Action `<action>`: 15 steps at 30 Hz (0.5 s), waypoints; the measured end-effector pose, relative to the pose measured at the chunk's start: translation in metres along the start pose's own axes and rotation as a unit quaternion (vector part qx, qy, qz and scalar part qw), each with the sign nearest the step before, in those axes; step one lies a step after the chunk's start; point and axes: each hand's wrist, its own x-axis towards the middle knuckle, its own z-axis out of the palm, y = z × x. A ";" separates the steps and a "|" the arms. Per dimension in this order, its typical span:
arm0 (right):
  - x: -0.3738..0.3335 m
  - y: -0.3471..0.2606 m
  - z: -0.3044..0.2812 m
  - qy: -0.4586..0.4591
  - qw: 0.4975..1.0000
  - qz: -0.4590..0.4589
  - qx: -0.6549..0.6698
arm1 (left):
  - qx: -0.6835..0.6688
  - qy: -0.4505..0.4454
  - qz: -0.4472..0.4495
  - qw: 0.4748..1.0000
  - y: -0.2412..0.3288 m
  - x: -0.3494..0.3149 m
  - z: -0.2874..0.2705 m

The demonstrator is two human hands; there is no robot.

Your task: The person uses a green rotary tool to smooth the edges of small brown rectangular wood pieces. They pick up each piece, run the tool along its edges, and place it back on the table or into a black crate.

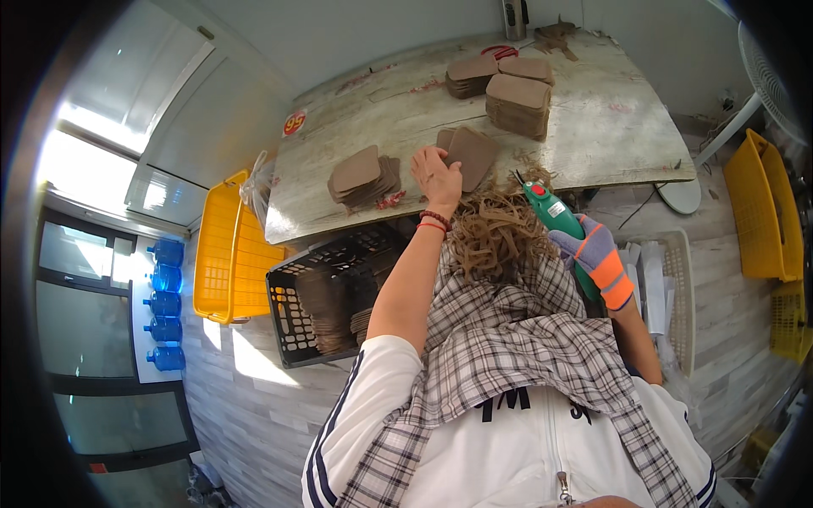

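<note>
Head view: the left hand (438,176) lies flat and open on a brown cardboard piece (471,156), a flat sheet with rounded corners lying at the near edge of the worn desk (610,127). The right hand (598,254), in a grey and orange glove, is closed around a green power cutter (555,212). Three taller stacks of the same pieces (518,103) sit farther back, one fanned stack (364,176) lies to the left. Curly cardboard trimmings (491,233) hang below the edge, above a black crate (326,292) beside a yellow crate (224,254).

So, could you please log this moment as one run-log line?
left hand: flat on brown leather piece | right hand: gloved, grips green power tool | trimmings at table edge
</note>
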 end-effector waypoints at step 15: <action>0.005 -0.001 0.000 -0.018 0.999 0.000 0.026 | -0.085 0.058 0.041 0.994 -0.044 -0.025 0.020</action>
